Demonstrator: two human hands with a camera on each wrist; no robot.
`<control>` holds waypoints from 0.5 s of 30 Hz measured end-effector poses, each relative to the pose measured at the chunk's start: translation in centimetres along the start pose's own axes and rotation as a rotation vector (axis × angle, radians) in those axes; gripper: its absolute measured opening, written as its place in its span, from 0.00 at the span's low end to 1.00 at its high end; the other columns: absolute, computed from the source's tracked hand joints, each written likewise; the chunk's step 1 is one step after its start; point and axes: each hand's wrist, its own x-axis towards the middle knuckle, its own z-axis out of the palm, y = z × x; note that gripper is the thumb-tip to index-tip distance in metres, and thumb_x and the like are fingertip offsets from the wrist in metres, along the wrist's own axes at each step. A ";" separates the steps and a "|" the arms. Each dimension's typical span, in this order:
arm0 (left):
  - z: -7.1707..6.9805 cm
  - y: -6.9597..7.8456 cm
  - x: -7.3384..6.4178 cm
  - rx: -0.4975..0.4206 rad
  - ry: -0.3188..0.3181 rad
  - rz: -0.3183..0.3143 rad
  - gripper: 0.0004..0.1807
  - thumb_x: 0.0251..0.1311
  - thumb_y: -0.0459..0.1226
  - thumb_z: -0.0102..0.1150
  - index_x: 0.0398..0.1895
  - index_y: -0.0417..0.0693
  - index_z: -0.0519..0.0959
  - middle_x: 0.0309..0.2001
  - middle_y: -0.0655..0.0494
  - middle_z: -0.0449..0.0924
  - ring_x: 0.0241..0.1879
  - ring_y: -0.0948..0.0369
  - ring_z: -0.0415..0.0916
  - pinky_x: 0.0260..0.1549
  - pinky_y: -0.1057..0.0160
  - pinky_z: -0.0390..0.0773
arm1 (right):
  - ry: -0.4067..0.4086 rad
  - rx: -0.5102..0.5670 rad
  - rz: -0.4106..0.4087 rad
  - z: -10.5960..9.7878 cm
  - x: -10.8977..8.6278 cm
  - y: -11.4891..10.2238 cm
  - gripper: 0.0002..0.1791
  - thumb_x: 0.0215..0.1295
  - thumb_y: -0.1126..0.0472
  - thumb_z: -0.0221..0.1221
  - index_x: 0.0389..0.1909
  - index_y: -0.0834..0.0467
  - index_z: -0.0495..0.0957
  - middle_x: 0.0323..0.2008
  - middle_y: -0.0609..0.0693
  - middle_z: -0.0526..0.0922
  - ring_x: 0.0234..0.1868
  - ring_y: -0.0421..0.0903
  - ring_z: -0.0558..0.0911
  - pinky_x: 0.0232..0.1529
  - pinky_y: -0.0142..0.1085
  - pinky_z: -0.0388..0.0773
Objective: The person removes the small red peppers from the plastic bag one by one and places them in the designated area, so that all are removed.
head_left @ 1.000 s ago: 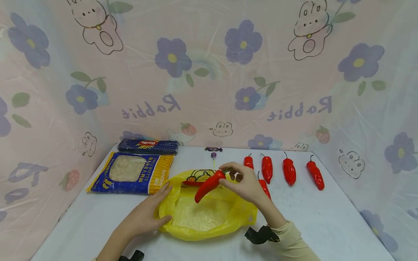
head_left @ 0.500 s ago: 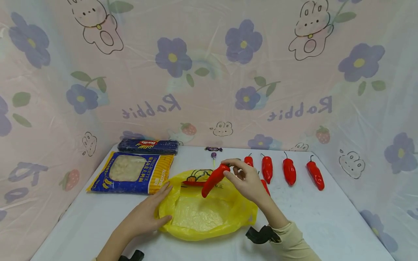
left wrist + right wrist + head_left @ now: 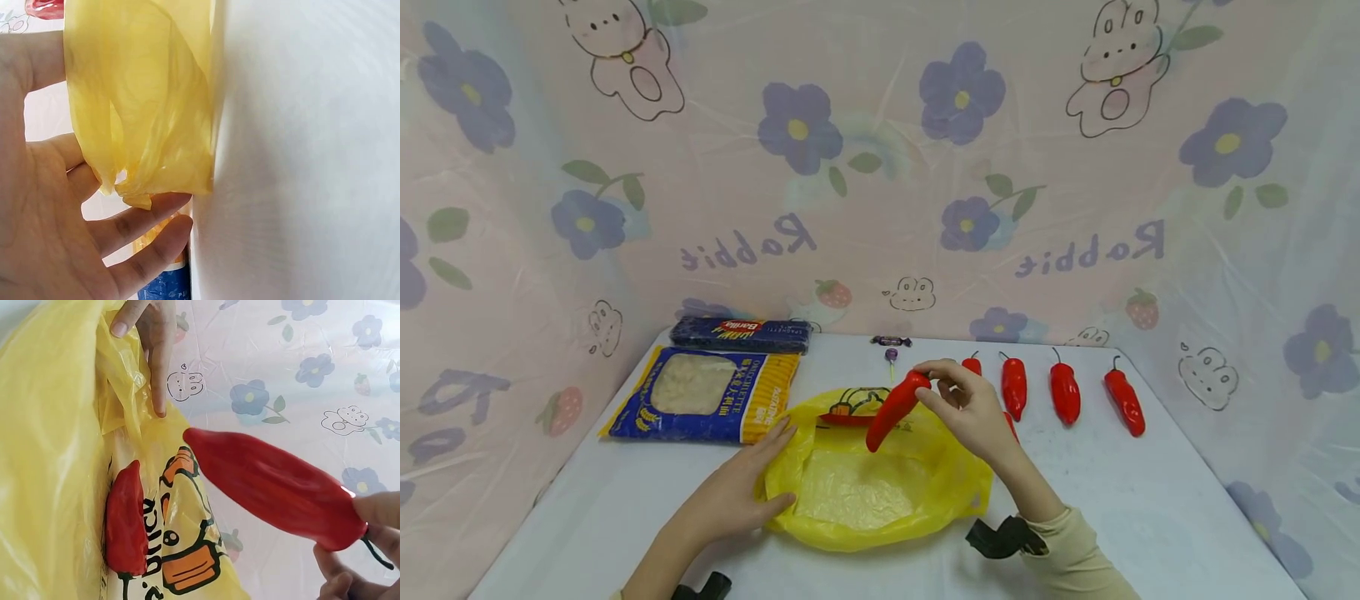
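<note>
Pinched by its stem end, a red chili pepper (image 3: 895,412) hangs from my right hand (image 3: 973,417) over a yellow plastic bag (image 3: 867,496). The bag's mouth gapes toward me. Along the bag's left side lies my left hand (image 3: 730,493), its fingers spread and fairly straight against the plastic, as the left wrist view also shows. A second red chili pepper (image 3: 126,522) lies inside the bag, near the printed side. More red peppers (image 3: 1065,396) rest on the table to the right, one of them mostly hidden behind my right hand.
At the left lie a blue and yellow orecchiette pasta pack (image 3: 700,396) and a dark blue spaghetti pack (image 3: 741,335). Behind the bag are a lollipop (image 3: 891,357) and a wrapped candy (image 3: 891,341). A printed curtain (image 3: 880,167) encloses the white table (image 3: 1135,517).
The pepper in my right hand has shifted a little to the right and slightly up, still above the bag. My left hand and the bag have barely moved.
</note>
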 end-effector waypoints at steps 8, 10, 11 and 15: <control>0.0 0.0 0.2 -0.012 -0.008 -0.001 0.51 0.62 0.51 0.73 0.85 0.54 0.59 0.86 0.52 0.49 0.79 0.35 0.59 0.72 0.27 0.64 | 0.034 0.009 -0.007 -1.1 0.0 -0.1 0.16 0.71 0.61 0.68 0.58 0.55 0.86 0.53 0.51 0.88 0.49 0.50 0.80 0.52 0.28 0.82; 0.0 0.0 0.2 -0.012 -0.012 -0.010 0.51 0.62 0.51 0.73 0.85 0.55 0.59 0.86 0.52 0.49 0.78 0.35 0.59 0.71 0.27 0.64 | 0.039 0.022 0.016 -1.6 0.0 0.2 0.16 0.72 0.60 0.68 0.59 0.55 0.86 0.54 0.51 0.87 0.51 0.50 0.80 0.53 0.28 0.82; 0.0 0.0 0.2 -0.012 -0.012 -0.013 0.51 0.62 0.51 0.73 0.85 0.55 0.59 0.86 0.52 0.49 0.78 0.35 0.59 0.71 0.27 0.64 | 0.041 0.031 0.025 -1.8 -0.1 0.3 0.16 0.73 0.60 0.67 0.59 0.55 0.86 0.54 0.52 0.87 0.51 0.50 0.80 0.53 0.28 0.82; 0.0 0.0 0.2 -0.006 -0.011 -0.014 0.51 0.62 0.51 0.73 0.85 0.55 0.59 0.86 0.52 0.49 0.78 0.35 0.60 0.71 0.27 0.64 | 0.043 0.065 0.057 -3.0 -0.4 0.9 0.16 0.75 0.61 0.64 0.61 0.58 0.84 0.54 0.55 0.85 0.50 0.48 0.80 0.53 0.27 0.82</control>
